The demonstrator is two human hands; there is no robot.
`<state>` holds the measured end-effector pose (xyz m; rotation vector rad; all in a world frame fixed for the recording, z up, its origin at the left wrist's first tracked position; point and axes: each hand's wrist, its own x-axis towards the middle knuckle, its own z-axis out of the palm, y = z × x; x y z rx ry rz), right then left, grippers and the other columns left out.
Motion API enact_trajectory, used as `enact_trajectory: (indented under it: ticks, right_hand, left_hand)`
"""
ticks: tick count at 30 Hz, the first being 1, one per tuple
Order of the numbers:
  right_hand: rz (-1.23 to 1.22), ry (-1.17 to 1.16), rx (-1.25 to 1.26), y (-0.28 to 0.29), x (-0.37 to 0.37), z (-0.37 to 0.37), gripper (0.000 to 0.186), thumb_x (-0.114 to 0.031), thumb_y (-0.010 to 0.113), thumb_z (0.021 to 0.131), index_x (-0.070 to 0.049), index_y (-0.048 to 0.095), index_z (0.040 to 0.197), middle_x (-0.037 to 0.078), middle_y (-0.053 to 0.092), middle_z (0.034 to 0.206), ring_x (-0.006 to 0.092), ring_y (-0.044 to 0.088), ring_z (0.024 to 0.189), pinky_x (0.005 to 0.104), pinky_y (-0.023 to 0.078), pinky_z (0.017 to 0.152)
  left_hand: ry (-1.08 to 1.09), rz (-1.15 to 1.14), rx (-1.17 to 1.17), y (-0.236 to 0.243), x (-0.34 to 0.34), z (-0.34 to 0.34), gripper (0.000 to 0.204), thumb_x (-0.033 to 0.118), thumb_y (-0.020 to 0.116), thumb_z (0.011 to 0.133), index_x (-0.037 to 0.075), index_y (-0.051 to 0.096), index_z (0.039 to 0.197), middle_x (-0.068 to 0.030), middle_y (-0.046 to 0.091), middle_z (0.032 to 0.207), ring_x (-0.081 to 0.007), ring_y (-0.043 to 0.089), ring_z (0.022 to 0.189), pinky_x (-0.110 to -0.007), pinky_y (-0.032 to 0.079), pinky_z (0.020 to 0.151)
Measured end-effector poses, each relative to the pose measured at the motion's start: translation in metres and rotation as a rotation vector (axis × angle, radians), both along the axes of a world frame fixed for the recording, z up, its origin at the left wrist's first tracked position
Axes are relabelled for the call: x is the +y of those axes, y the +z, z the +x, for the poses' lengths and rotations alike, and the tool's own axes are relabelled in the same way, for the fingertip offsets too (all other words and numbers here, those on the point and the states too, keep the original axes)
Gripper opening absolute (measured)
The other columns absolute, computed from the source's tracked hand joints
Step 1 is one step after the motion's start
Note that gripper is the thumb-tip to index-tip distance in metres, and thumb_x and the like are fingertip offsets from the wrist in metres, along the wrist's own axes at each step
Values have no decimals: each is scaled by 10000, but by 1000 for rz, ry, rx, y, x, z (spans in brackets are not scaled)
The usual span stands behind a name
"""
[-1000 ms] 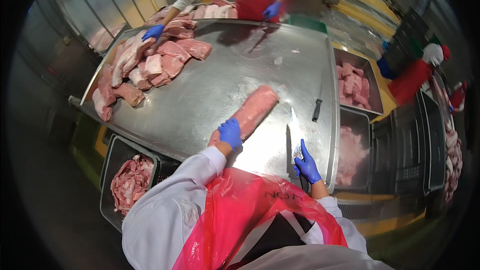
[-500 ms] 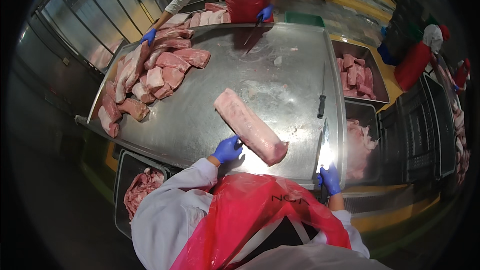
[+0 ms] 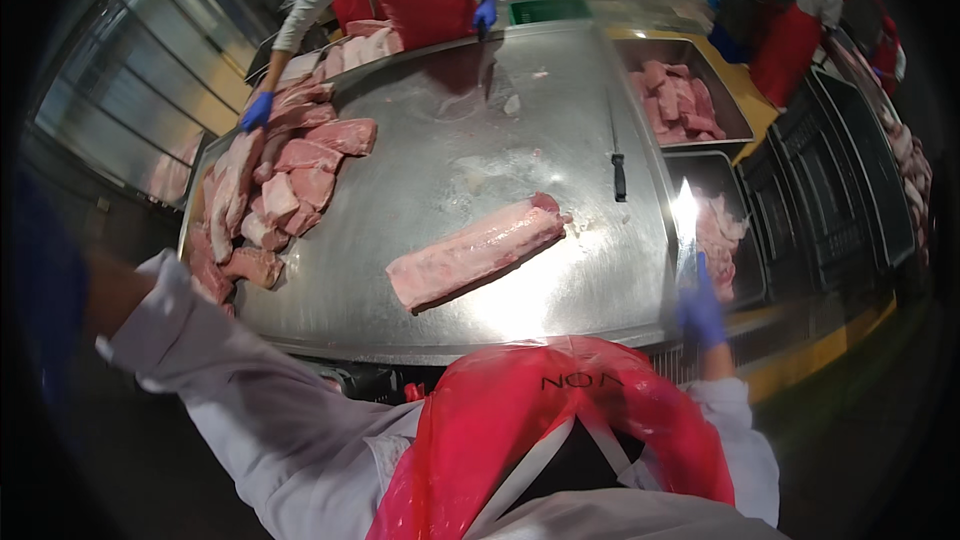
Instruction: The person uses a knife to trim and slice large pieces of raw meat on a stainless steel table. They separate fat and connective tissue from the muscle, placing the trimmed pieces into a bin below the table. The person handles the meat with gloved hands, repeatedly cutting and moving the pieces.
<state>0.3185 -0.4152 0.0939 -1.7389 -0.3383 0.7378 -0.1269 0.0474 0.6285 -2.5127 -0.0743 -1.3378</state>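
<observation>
Long pork loin [image 3: 478,252] lying free on the steel desk [image 3: 400,155], neither hand on it.

The right hand [image 3: 702,308], blue-gloved, grips a bright knife blade [image 3: 686,223] at the desk's right edge, just right of the loin. The left hand [image 3: 45,310] is a blur far left of the loin; its state cannot be told. A black-handled knife [image 3: 617,162] lies beyond the loin, cut meat [image 3: 270,202] piled left of it.

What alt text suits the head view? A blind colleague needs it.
A long slab of raw meat lies on a steel table; the gloved right hand holds a knife upright at its edge.
</observation>
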Motion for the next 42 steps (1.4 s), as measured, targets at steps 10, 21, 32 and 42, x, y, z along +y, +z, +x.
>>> enact_trajectory:
  ticks: [10, 21, 32, 42]
  right_hand:
    - [98, -29, 160, -95, 27, -16, 820, -26, 533, 983, -254, 84, 1630, 42, 587, 890, 81, 484, 582, 259, 455, 505]
    - [-12, 148, 10, -72, 166, -37, 814, -163, 581, 983, -329, 102, 1619, 59, 631, 765, 114, 572, 570, 284, 509, 514]
    - [-139, 300, -273, -83, 299, -18, 748, -262, 540, 984, -341, 141, 1612, 133, 667, 746, 191, 659, 605, 345, 573, 623]
    - [16, 241, 36, -84, 291, -55, 758, -220, 593, 973, -314, 195, 1611, 64, 639, 757, 125, 593, 589, 306, 535, 567]
  left_hand:
    - [297, -678, 1129, -543, -35, 140, 1219, 540, 855, 628, 19, 258, 1553, -274, 303, 1574, -457, 298, 1458, -590, 271, 1162]
    - [314, -783, 968, -605, 37, 156, 1140, 366, 865, 519, -34, 374, 1466, -268, 521, 1395, -414, 529, 1278, -432, 423, 1102]
    - [246, -1149, 1055, -604, 68, 168, 1128, 342, 842, 553, 6, 354, 1512, -271, 498, 1432, -393, 516, 1312, -385, 420, 1119]
    - [247, -1160, 1041, -601, 68, 170, 1105, 354, 814, 553, 2, 372, 1502, -264, 532, 1400, -396, 546, 1278, -385, 440, 1093]
